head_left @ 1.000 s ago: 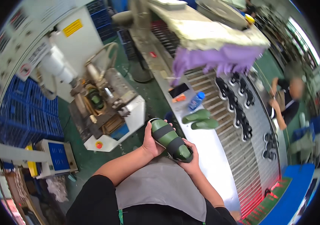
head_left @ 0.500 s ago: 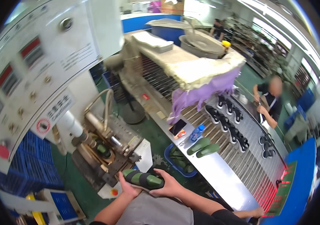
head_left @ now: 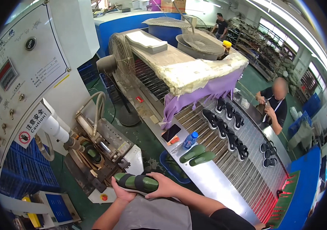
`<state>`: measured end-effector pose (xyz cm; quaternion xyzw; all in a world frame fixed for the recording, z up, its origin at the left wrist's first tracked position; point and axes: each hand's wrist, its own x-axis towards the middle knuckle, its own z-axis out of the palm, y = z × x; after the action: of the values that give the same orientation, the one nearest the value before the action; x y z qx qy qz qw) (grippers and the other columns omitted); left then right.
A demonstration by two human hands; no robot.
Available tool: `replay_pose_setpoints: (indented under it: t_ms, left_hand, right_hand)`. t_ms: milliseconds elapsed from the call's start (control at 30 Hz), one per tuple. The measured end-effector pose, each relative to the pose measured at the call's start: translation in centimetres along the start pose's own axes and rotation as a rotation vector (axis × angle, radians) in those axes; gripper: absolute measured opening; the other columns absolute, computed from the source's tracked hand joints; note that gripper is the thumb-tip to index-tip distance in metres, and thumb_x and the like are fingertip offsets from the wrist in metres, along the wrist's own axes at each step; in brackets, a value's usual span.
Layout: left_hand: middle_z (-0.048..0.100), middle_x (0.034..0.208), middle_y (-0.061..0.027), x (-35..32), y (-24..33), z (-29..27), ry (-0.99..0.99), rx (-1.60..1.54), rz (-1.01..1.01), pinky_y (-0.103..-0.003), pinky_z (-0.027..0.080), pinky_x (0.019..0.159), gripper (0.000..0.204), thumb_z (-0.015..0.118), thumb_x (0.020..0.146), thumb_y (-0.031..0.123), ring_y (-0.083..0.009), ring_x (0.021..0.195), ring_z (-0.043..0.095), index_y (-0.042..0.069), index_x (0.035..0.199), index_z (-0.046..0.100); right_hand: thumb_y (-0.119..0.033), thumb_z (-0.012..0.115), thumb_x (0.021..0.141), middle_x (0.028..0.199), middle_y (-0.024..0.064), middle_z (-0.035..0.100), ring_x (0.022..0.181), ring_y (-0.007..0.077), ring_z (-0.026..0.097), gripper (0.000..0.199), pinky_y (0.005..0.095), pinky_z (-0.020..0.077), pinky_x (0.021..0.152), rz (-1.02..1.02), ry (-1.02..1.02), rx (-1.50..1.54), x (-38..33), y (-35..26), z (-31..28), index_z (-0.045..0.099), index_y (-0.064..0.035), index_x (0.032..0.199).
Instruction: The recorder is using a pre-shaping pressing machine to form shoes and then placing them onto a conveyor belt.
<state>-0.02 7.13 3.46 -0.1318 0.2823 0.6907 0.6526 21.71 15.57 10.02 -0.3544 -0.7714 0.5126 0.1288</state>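
A sandal (head_left: 138,183) on a green foot form (head_left: 151,184) is held before the grey apron (head_left: 154,214), the left hand (head_left: 122,192) cupped around one end and the right hand (head_left: 166,186) clasping the other (this two-ended grip should best steady it without dragging the straps (head_left: 123,179) askew).

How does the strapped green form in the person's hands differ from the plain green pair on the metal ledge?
The strapped form has dark bands across it; the plain pair shows none. The strapped form is held between the left hand and the right hand, while the plain pair lies on the metal ledge. Both are green and roughly foot-shaped.
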Motion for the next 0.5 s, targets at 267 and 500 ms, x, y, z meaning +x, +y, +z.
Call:
replay_pose_setpoints:
  t_ms: [267, 500]
  left_hand:
    - [0.056, 0.142, -0.0115, -0.9, 1.2, 0.7, -0.368, -0.003, -0.021, -0.045, 0.043, 0.104, 0.083, 0.038, 0.093, 0.076, -0.0265, 0.123, 0.056, 0.013, 0.147, 0.048]
    - [0.052, 0.141, -0.0211, 8.4, 13.0, -12.1, 0.327, 0.666, 0.596, -0.043, 0.048, 0.097, 0.074, 0.058, 0.098, 0.048, -0.0283, 0.12, 0.057, 0.002, 0.151, 0.036]
  right_hand:
    - [-0.015, 0.08, 0.069, 0.123, 0.0122, 0.064, 0.11, 0.0246, 0.059, 0.073, 0.0348, 0.046, 0.099, 0.168, -0.289, 0.732, 2.6, 8.2, 0.7, 0.053, -0.0006, 0.136]
    - [-0.002, 0.068, 0.068, 0.127, 0.0139, 0.064, 0.113, 0.0283, 0.06, 0.07, 0.0383, 0.0442, 0.102, 0.121, 0.113, 1.253, 3.5, 8.4, 2.1, 0.053, -0.0027, 0.136]
